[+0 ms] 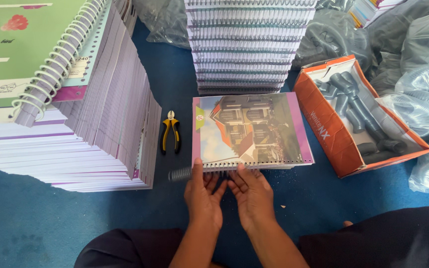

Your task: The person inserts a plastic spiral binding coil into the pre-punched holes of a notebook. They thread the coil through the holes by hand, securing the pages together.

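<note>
A notebook (251,129) with a picture of a house on its cover lies flat on the blue floor in front of me. A grey spiral coil (180,173) runs along its near edge and sticks out past the left corner. My left hand (203,193) and my right hand (251,193) sit side by side at that near edge. The thumbs rest on the cover and the fingers lie against the coil.
Yellow-handled cutting pliers (170,131) lie left of the notebook. A tall stack of unbound pages and spiral notebooks (65,109) fills the left. A stack of bound notebooks (244,44) stands behind. An orange box of grey coils (361,116) and plastic bags sit at right.
</note>
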